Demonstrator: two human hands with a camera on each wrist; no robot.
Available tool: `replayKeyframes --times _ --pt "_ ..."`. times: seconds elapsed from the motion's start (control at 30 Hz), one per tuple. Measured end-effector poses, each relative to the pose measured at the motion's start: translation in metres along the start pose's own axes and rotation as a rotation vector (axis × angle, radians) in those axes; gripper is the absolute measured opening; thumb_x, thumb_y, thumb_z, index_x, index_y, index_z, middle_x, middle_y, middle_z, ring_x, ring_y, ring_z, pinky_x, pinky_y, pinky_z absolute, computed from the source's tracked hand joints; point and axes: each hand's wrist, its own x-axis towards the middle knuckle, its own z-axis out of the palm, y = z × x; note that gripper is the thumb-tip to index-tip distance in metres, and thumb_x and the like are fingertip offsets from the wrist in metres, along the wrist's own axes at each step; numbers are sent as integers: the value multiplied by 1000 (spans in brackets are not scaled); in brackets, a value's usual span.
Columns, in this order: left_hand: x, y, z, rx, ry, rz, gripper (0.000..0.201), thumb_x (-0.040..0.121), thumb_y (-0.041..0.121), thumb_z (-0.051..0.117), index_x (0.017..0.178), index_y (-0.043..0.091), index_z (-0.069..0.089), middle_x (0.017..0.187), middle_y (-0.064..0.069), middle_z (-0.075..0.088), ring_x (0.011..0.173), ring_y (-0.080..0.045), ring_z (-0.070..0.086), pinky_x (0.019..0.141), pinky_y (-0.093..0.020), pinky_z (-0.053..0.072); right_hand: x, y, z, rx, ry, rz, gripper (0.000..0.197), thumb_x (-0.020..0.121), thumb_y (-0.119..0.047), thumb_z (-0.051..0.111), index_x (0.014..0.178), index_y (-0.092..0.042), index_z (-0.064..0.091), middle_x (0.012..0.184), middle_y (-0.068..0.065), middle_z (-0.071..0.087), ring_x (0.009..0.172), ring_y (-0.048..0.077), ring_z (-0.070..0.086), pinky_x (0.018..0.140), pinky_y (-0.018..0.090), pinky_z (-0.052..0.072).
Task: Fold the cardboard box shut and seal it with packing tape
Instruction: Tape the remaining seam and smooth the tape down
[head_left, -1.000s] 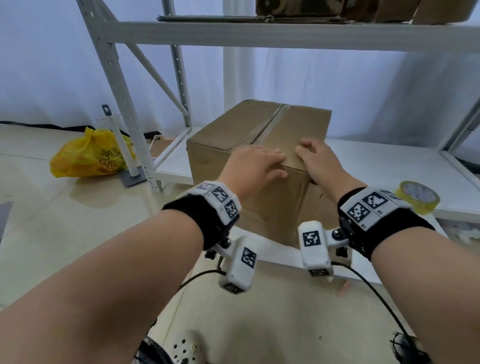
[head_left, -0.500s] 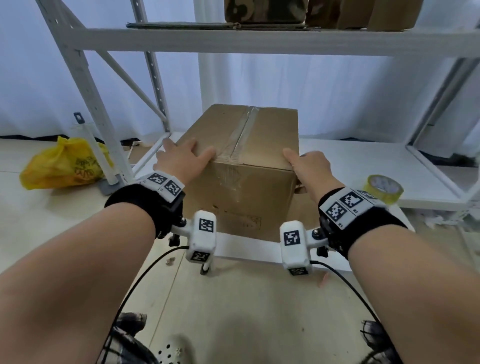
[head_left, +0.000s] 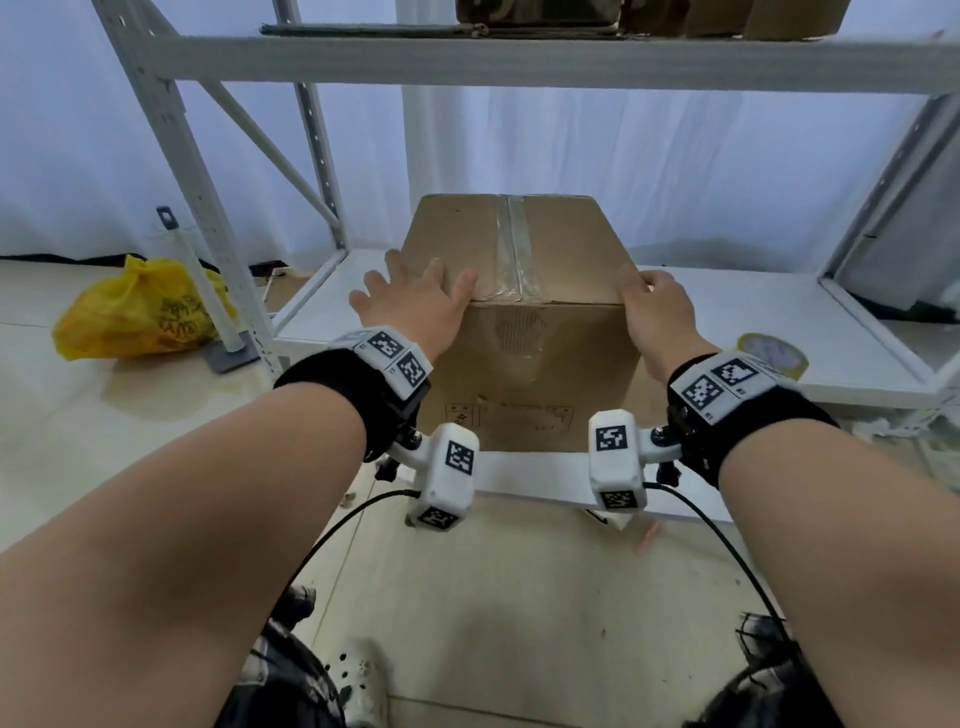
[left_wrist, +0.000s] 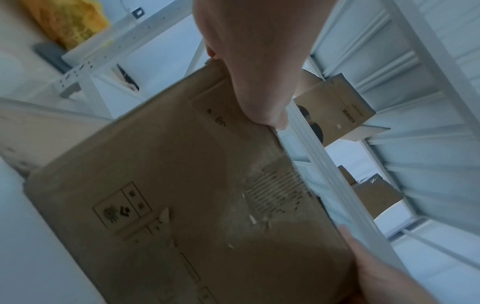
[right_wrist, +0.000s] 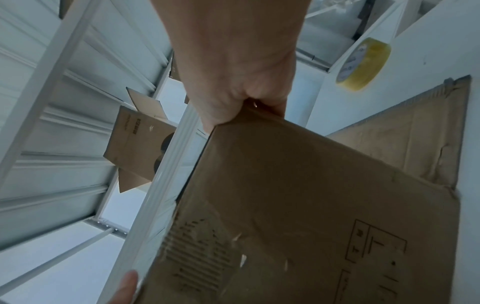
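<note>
Head view first: your left hand (head_left: 410, 304) lies on the near left top corner of the cardboard box (head_left: 524, 332), fingers straight and spread, thumb lying along the top just short of the tape strip (head_left: 511, 249) over the centre seam. Your right hand (head_left: 655, 317) is curled over the near right top corner. With one hand on each corner you probably steady or square the box on the white shelf (head_left: 779, 332), its flaps already down and the seam taped. Beyond your right wrist, well apart from the fingers, the tape roll (head_left: 772, 354) lies on the shelf, within reach if another strip is needed.

Left wrist view: your palm and thumb rest on the box's upper edge (left_wrist: 182, 185); the fingers themselves are hidden behind the hand, so their hold cannot be told from here.

Right wrist view: your thumb and fingers pinch the box corner (right_wrist: 298, 195), which suggests this hand does the gripping while the left only presses. The tape roll (right_wrist: 363, 63) sits off to that hand's outer side.
</note>
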Motion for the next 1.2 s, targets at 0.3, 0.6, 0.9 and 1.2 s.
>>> replayKeyframes --times 0.3,0.6,0.9,1.2 --pt "12 29 6 13 145 171 50 98 42 25 124 12 54 127 -17 50 121 -34 40 100 -49 29 8 8 -16 27 -36 -18 48 97 -45 40 132 -13 49 129 5 53 114 23 52 101 40 43" --pt "-7 154 38 -200 229 598 39 97 37 40 125 14 55 126 -10 54 119 -30 45 100 -41 32 17 67 -97 -283 -41 30 30 96 -29 50 115 -9 60 117 7 60 101 25 55 87 33 44" --pt "-26 254 119 -8 106 1086 36 81 23 65 112 5 64 126 -18 56 115 -38 53 90 -46 44 27 146 -168 -452 1 163 30 95 -18 48 118 -4 61 120 15 62 112 31 55 93 34 43" --pt "19 326 177 166 -219 1013 57 95 31 51 145 15 29 152 -8 24 136 -29 28 106 -44 30 46 206 -193 -476 96 184 27 94 -10 45 115 -5 62 112 14 65 106 29 58 93 38 47"
